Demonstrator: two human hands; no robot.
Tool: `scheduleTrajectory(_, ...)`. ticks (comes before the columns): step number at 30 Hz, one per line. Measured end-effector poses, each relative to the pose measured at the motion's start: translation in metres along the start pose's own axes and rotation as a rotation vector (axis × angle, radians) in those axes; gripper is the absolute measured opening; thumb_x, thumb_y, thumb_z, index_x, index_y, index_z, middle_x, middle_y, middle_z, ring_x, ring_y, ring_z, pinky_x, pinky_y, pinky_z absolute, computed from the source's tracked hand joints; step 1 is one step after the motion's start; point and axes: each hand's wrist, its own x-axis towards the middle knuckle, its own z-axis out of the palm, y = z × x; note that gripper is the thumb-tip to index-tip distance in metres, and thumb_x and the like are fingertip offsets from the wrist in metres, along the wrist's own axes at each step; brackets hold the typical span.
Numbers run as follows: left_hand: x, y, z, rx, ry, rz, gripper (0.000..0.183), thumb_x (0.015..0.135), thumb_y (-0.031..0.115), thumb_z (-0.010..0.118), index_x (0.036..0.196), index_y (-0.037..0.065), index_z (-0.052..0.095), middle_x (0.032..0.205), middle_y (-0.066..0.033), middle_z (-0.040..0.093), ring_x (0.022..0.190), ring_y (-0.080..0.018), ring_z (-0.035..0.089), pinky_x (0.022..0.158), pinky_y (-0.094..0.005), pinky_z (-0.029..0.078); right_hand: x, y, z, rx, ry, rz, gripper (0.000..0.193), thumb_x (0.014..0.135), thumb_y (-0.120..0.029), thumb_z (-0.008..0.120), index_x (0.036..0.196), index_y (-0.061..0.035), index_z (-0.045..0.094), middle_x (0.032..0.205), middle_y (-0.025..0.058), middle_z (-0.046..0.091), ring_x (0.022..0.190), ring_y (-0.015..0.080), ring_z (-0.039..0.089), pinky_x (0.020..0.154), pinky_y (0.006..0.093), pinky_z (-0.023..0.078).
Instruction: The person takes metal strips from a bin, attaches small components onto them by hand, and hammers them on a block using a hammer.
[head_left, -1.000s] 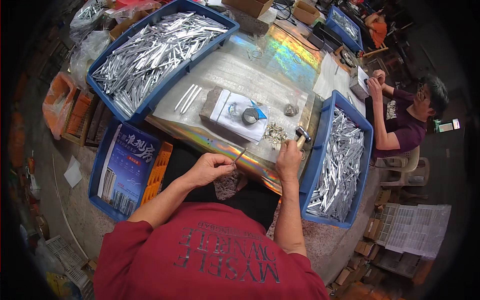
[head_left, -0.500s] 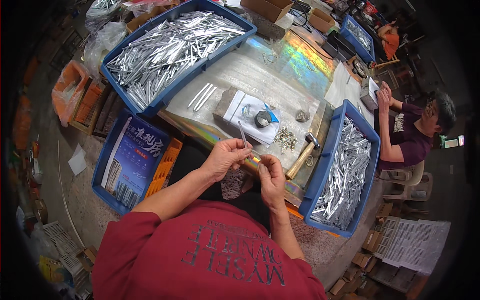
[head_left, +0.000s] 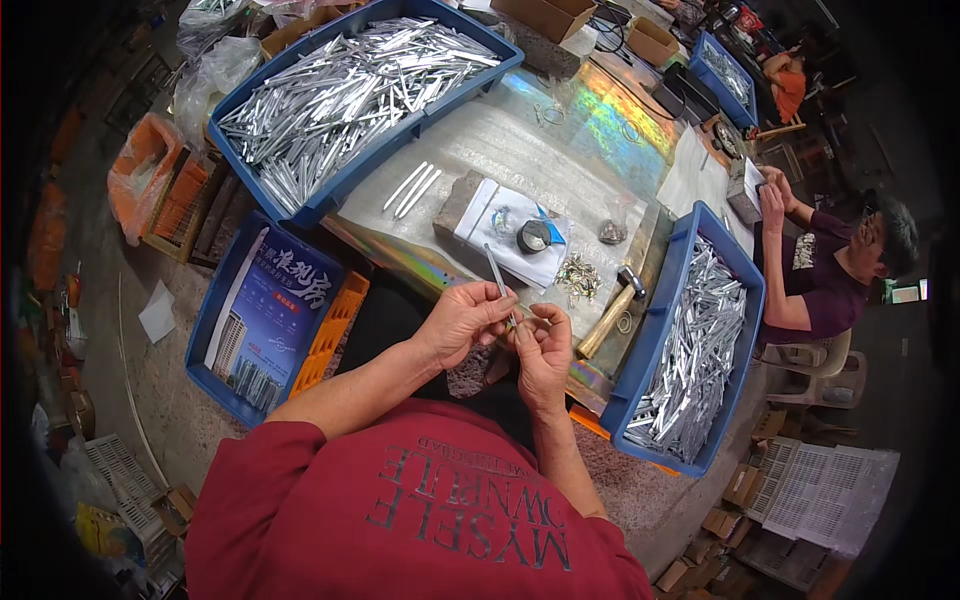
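Observation:
A thin silvery metal strip (head_left: 493, 262) is pinched between the thumb and fingers of my left hand (head_left: 458, 325), its long end pointing up and away. Close beside it, my right hand (head_left: 545, 355) has thumb and forefinger pressed together at the strip's lower end; whatever they hold is too small to make out. Beyond my hands, a block wrapped in white paper (head_left: 490, 228) carries a dark round pot (head_left: 534, 236). Small gold and silver metal pieces (head_left: 577, 279) lie heaped to its right. A hammer (head_left: 612, 318) with a wooden handle rests nearer my right hand.
Blue bins of metal strips stand at far left (head_left: 318, 212) and right (head_left: 622, 400). A few loose strips (head_left: 411, 190) lie on the table. Another blue bin (head_left: 225, 398) holds a printed sheet at left. A person (head_left: 835, 265) sits working at the right.
My right hand has come closer to my left, its fingers now meeting the strip's lower end. The whole view has shifted slightly.

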Motion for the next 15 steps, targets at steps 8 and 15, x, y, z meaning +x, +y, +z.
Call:
scheduleTrajectory(8, 0.0002, -0.0040, -0.0009, -0.053, 0.036, -0.003, 0.009, 0.079, 0.010, 0.055, 0.084, 0.004, 0.054, 0.071, -0.0025, 0.056, 0.055, -0.0048, 0.049, 0.040, -0.0141, 0.035, 0.0017, -0.0005, -0.0004, 0.012, 0.005, -0.001, 0.028, 0.080, 0.000, 0.049, 0.104, -0.0031, 0.036, 0.076, 0.0035, 0.049, 0.067, 0.0059, 0.048, 0.061, 0.0164, 0.039)
scheduleTrajectory(15, 0.0003, -0.0069, -0.0029, -0.049, 0.046, -0.001, 0.009, 0.079, 0.012, 0.055, 0.082, 0.004, 0.053, 0.071, -0.0027, 0.057, 0.054, -0.0042, 0.048, 0.040, -0.0137, 0.034, 0.0024, 0.0003, 0.0022, -0.028, 0.024, -0.001, 0.026, 0.080, -0.003, 0.049, 0.103, -0.0051, 0.036, 0.070, 0.0002, 0.046, 0.061, 0.0042, 0.041, 0.052, 0.0156, 0.033)
